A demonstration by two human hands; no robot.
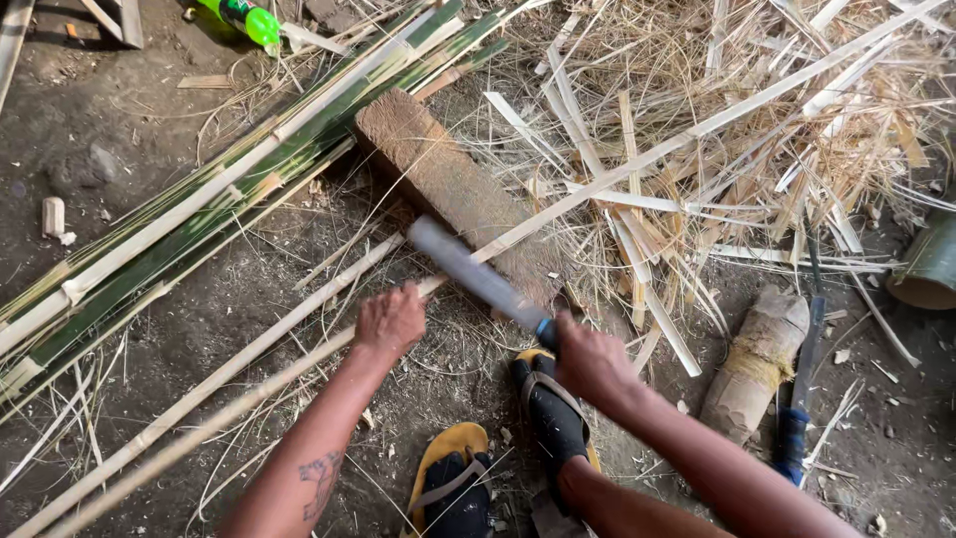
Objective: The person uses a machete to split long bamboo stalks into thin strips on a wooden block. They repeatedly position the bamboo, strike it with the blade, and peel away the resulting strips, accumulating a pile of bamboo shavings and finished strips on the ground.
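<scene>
My right hand [590, 361] grips the blue handle of a long knife [470, 271], whose blurred grey blade points up and left over a wooden block [438, 169]. My left hand [390, 321] is closed on a long pale bamboo strip [687, 130] that runs from the lower left across the block toward the upper right. The blade lies across this strip near the block's lower end. My feet in yellow sandals [453, 483] rest below the hands.
Green split bamboo strips [199, 214] lie piled at the left. A heap of pale shavings [737, 149] covers the upper right. A short log [757, 364], a second blue-handled tool [802, 399], a bamboo tube [926, 269] and a green bottle [244, 18] lie around.
</scene>
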